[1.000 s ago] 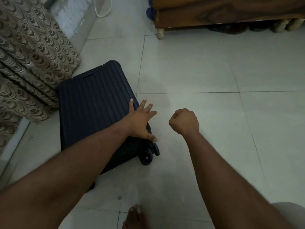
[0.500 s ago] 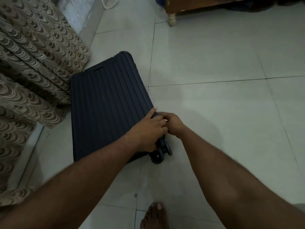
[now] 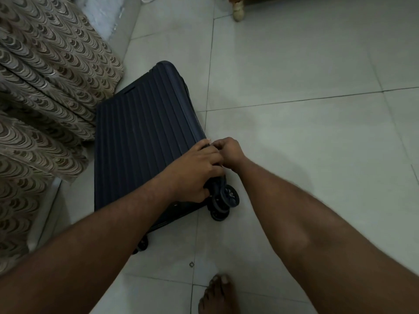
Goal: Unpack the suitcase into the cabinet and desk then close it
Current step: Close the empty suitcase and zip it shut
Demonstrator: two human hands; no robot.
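A dark navy ribbed hard-shell suitcase (image 3: 140, 137) lies flat and closed on the pale tiled floor, its wheels (image 3: 224, 200) at the near right corner. My left hand (image 3: 195, 171) presses on that near right corner, fingers curled over the edge just above the wheels. My right hand (image 3: 229, 150) touches the left one, fingers pinched together at the zipper seam on the suitcase's right side. The small piece it pinches is hidden by both hands.
A patterned beige curtain (image 3: 45, 87) hangs against the suitcase's left side. A wooden furniture leg (image 3: 238, 10) stands at the top. My bare foot (image 3: 217, 295) is on the tiles at the bottom. Bare floor lies to the right.
My right hand came in from mid-air to the suitcase's right edge and pinched shut there. My left hand went from spread flat to curled over the corner.
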